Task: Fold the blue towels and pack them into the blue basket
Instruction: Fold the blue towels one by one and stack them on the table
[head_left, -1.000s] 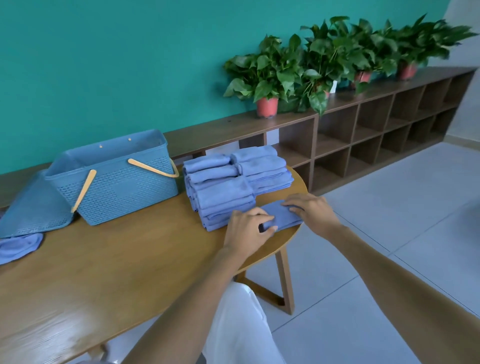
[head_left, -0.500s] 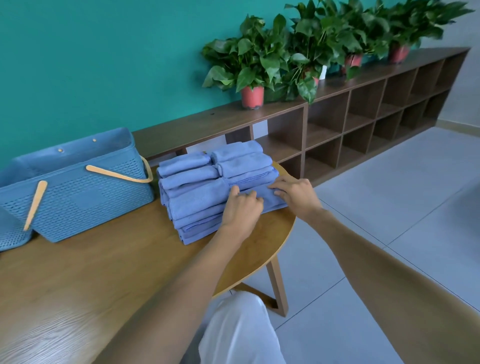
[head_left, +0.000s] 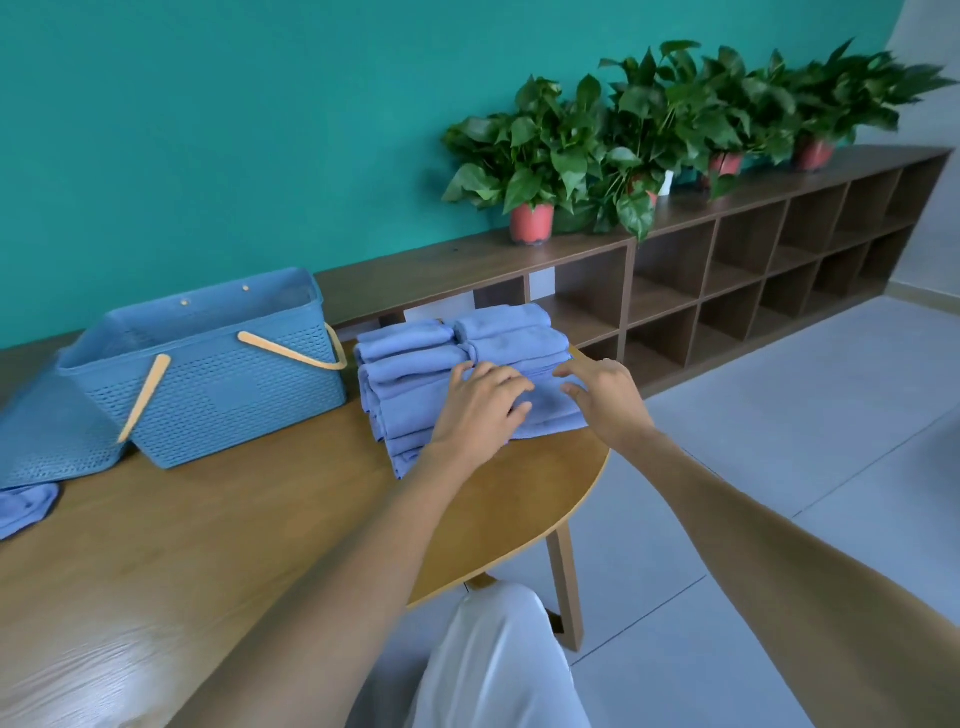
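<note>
Wooden table (head_left: 208, 545) — both hands' fingers flat, ungripping, on folded towels (head_left: 415, 384), lower layers hidden.

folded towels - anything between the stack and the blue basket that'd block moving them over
Nothing visible does. The folded towels sit just right of the blue basket, whose top is open; only its tan handle leans toward the stack. Both hands, left and right, already rest on the towels.

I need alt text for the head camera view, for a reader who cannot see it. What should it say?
Two bare hands, the left hand and the right hand, rest on a stack of folded blue towels at the rounded end of a wooden table. An empty blue basket with tan handles stands left of the stack. Behind, potted plants line a low wooden shelf.
</note>
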